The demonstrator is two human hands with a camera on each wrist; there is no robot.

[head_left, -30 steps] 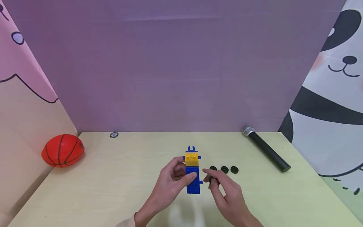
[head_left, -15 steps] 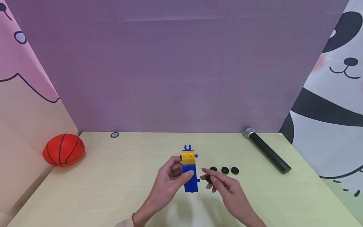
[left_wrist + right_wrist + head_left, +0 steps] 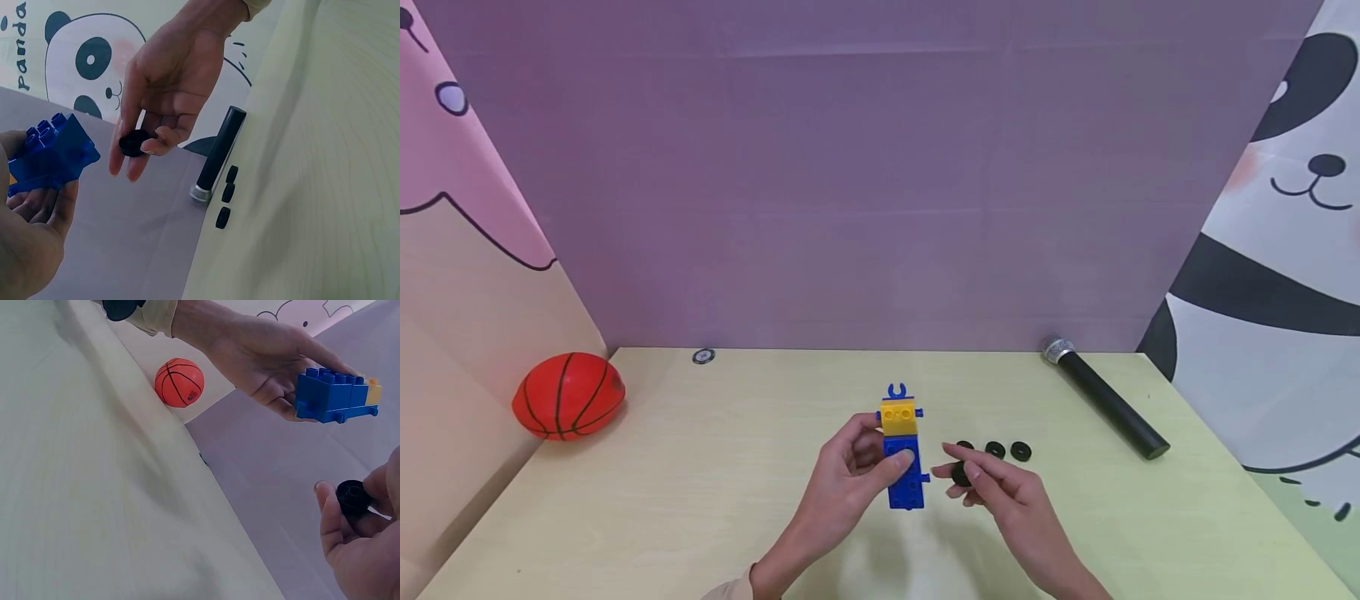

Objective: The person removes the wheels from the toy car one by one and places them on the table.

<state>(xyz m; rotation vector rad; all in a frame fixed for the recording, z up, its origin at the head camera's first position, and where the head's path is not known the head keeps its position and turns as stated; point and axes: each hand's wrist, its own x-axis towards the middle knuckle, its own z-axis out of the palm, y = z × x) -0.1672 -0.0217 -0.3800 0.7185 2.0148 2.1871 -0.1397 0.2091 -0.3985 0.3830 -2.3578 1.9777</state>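
My left hand (image 3: 842, 483) grips a toy block vehicle (image 3: 904, 492) made of blue and yellow building bricks, thumb on its studded face. A blue hook tops the yellow end, and small blue axle stubs stick out at the sides. Just right of it, my right hand (image 3: 1011, 500) pinches a small black toy wheel (image 3: 354, 496) between thumb and fingers, apart from the vehicle. In the left wrist view the same wheel (image 3: 133, 144) shows below the right hand's fingertips. Both hands are above the table.
Several loose black wheels (image 3: 1020, 451) lie in a row behind the right hand. A black microphone (image 3: 1108, 400) lies at the back right. At the left edge sits a red ball (image 3: 568, 397), and a small round chip (image 3: 703, 357) lies by the back edge.
The vehicle and left hand have shifted slightly left in the view. My right hand has changed its hold on the wheel, whose round face now shows more between the fingers.
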